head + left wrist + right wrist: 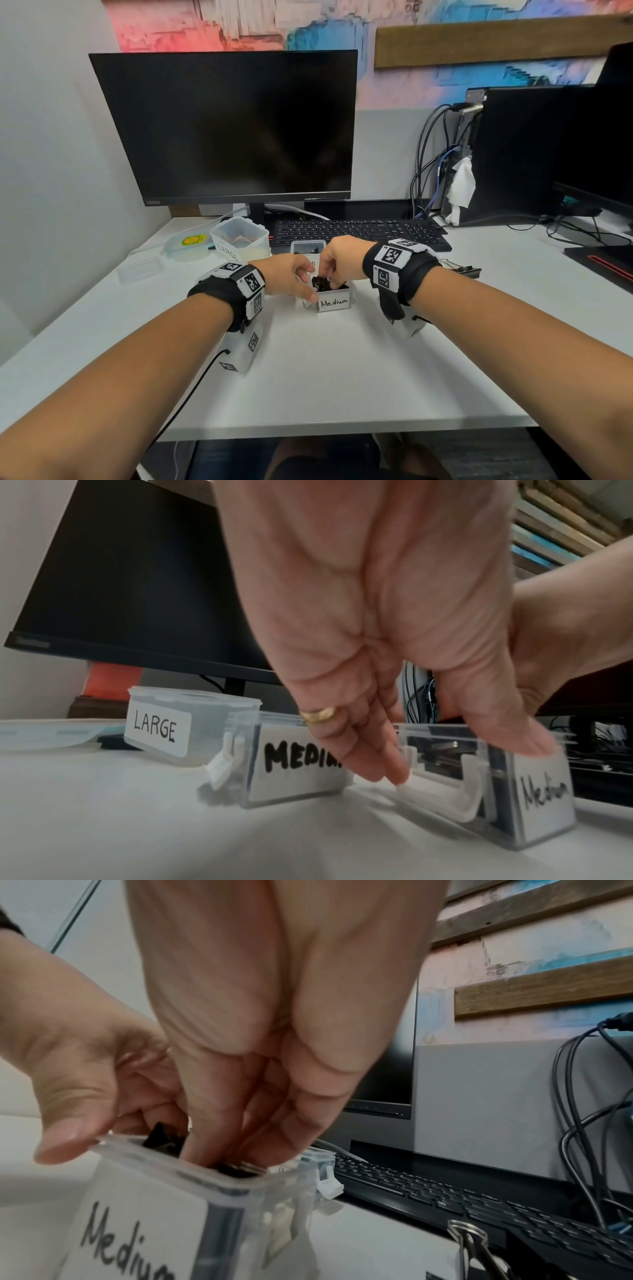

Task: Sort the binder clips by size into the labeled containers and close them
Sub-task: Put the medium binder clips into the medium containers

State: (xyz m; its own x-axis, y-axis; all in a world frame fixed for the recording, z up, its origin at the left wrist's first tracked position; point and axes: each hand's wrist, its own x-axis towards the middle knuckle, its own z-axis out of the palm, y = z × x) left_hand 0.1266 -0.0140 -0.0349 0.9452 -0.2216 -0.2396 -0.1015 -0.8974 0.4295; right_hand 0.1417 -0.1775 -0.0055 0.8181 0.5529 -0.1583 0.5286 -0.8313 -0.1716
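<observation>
While the small clear container labelled "Medium" (334, 300) stands open at the middle of the white desk (342, 377), black binder clips (322, 283) are heaped in it up to the rim. The right hand (342, 260) reaches down into its mouth from one o'clock, fingertips (202, 1153) bunched among the clips; whether they actually pinch one cannot be told, since the wrist view hides the contact. The left hand (291, 279) steadies the container from nine o'clock: its thumb (524, 739) lies on the near rim and its fingers (377, 764) run down the left wall, clasping the box between them. A gold ring (318, 715) sits on one of those fingers.

Just beside it at nine o'clock, seen from the left wrist, stands a second clear box marked "MEDIUM" (294, 772), with white latches hanging at its sides. At twelve o'clock, just behind the hands, another small container (308, 247) holds dark clips; its label is hidden. At ten o'clock sits the bigger tub marked "LARGE" (239, 241), open, with a round lid (186, 244) lying to its left and a flat clear lid (140, 270) nearer. At three o'clock loose binder clips (460, 269) lie on the desk, one with silver handles showing close to the right wrist camera. A black keyboard (359, 231) and a dark monitor (226, 126) stand behind at twelve o'clock.
</observation>
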